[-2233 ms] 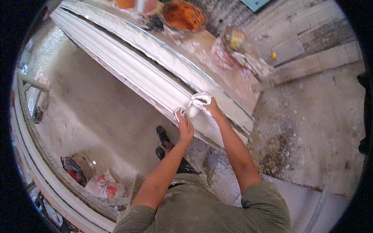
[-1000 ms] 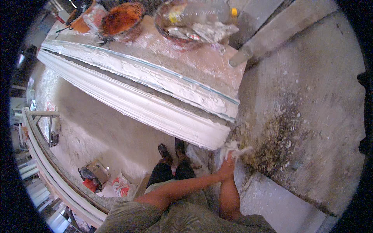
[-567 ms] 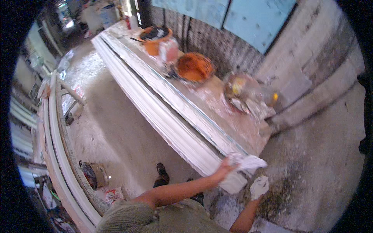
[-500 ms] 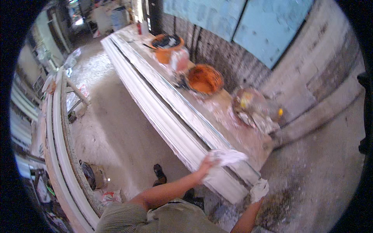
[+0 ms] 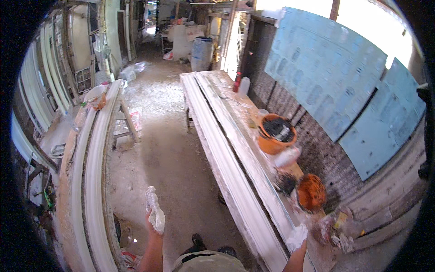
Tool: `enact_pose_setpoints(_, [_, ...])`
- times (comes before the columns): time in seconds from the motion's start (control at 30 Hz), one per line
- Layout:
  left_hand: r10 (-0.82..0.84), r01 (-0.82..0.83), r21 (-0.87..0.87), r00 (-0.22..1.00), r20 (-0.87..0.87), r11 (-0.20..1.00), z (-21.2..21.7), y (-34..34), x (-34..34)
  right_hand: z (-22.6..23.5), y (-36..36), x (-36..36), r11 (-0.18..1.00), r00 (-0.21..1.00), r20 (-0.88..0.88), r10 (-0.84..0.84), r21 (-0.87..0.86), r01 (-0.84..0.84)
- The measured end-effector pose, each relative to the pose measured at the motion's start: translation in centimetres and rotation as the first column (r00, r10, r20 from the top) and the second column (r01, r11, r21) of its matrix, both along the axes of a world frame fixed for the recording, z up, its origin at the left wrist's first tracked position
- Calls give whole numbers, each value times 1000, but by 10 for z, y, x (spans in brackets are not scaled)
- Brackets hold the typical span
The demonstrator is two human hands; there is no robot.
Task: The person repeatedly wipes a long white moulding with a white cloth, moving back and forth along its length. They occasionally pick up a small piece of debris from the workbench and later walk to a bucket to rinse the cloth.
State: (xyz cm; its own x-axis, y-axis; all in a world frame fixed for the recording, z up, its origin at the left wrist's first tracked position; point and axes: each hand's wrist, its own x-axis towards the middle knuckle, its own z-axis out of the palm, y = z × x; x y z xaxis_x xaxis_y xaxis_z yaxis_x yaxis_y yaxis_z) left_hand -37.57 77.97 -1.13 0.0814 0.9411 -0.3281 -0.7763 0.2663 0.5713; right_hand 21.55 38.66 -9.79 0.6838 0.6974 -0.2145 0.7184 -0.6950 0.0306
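My left hand (image 5: pixel 149 219) is raised over the floor, left of the long workbench. It is closed on a lumpy white wad (image 5: pixel 156 209) that looks like wet plaster or plaster-soaked fibre. At the bench's near right, my right hand (image 5: pixel 296 248) is by the moulding strips, with a second white wad (image 5: pixel 297 235) covering its fingers; whether it touches the strip is unclear. A long ridged white moulding (image 5: pixel 226 167) runs along the bench. Beside it, across a dark gap, lies a narrower white strip (image 5: pixel 244 152).
Along the bench's right side stand an orange bucket of dark material (image 5: pixel 271 144), a tilted orange bucket (image 5: pixel 311 194), and plastic bags (image 5: pixel 340 226). Another bench with long white mouldings (image 5: pixel 96 181) stands left. A blue barrel (image 5: pixel 201 54) stands at the back.
My left hand has lifted off the moulding and moved left over the floor, holding white material. My right hand has left the moulding's near end. The view has swung up toward the room's far end.
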Motion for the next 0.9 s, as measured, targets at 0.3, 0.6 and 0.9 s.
enact_pose_setpoints(0.3, [260,-261,-6,959,111,965,8,196,-34,7,301,0,994,935,-353,-24,89,59])
enact_pose_setpoints(0.6, [312,-337,98,926,212,936,9,458,-27,-3,653,52,983,804,-592,65,177,50])
enact_pose_setpoints(0.9, [414,-400,159,907,-69,903,76,657,-1,61,984,90,919,597,-774,211,365,149])
